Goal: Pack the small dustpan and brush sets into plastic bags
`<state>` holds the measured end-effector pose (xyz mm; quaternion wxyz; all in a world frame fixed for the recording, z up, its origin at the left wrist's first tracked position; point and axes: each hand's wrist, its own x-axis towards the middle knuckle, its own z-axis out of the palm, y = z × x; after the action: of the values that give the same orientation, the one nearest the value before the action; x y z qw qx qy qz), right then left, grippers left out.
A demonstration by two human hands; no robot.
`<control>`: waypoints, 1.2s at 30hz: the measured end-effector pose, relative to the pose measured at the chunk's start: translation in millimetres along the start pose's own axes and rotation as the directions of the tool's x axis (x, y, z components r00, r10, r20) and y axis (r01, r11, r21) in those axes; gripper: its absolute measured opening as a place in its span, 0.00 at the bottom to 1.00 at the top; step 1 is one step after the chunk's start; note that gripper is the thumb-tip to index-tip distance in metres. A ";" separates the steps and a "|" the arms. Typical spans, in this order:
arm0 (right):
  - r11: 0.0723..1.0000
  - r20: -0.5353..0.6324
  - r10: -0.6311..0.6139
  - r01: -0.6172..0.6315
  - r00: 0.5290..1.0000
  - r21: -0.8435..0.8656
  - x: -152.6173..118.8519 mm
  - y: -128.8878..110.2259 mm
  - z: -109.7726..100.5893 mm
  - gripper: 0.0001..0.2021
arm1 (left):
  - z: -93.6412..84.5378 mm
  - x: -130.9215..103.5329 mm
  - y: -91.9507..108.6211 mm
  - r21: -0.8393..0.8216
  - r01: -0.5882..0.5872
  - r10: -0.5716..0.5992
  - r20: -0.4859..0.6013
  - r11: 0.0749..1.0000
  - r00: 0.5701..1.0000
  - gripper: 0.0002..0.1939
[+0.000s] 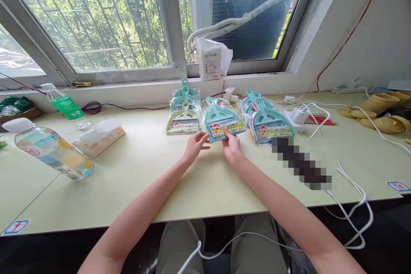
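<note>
A teal dustpan-and-brush set (221, 116) in clear wrap, with a colourful label, is held near the table's middle. My right hand (232, 145) grips its lower edge, thumb over the label. Beside its lower left corner is my left hand (195, 146), fingers apart and holding nothing; whether a fingertip touches the wrap is unclear. A stack of similar wrapped sets (184, 120), a green one in front, lies to the left. To the right lie more wrapped teal sets (271, 124), with some pink showing.
Two bottles (56, 150) (69, 107) and a tissue pack (101, 137) are at the left. A box in plastic (211, 63) stands on the sill. A pixelated dark object (302, 165), white cables (356, 188), a charger (298, 115) and yellowish cups (382, 105) are at the right.
</note>
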<state>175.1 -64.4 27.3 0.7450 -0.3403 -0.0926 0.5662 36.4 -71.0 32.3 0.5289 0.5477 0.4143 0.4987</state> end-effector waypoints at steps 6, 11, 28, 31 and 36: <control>1.000 0.021 -0.008 0.009 1.000 -0.010 1.3 1.2 -1.8 0.13 | -4.2 0.7 -2.2 -0.005 0.004 -0.004 0.086 1.000 0.996 0.21; 1.000 0.038 0.002 -0.001 0.999 -0.008 2.4 2.5 -2.8 0.13 | -7.8 -0.6 -1.1 -0.055 0.012 -0.003 0.145 0.998 0.989 0.20; 1.000 0.076 -0.007 0.009 0.997 -0.028 1.3 -1.6 -2.1 0.12 | -7.3 2.2 4.1 0.106 -0.010 0.010 0.002 0.994 1.000 0.15; 1.000 0.082 -0.007 0.009 0.997 -0.022 2.3 -1.2 -2.0 0.12 | -6.3 3.6 2.0 0.131 -0.062 0.067 -0.030 0.989 0.997 0.14; 1.000 0.072 -0.019 0.019 0.997 0.002 3.6 -2.4 -1.2 0.15 | -4.2 1.5 2.1 0.137 -0.136 0.139 -0.013 0.981 0.990 0.14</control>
<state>178.9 -61.9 26.9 0.7467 -0.3182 -0.1222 0.5711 32.4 -69.1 34.3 0.4499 0.6039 0.4144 0.5110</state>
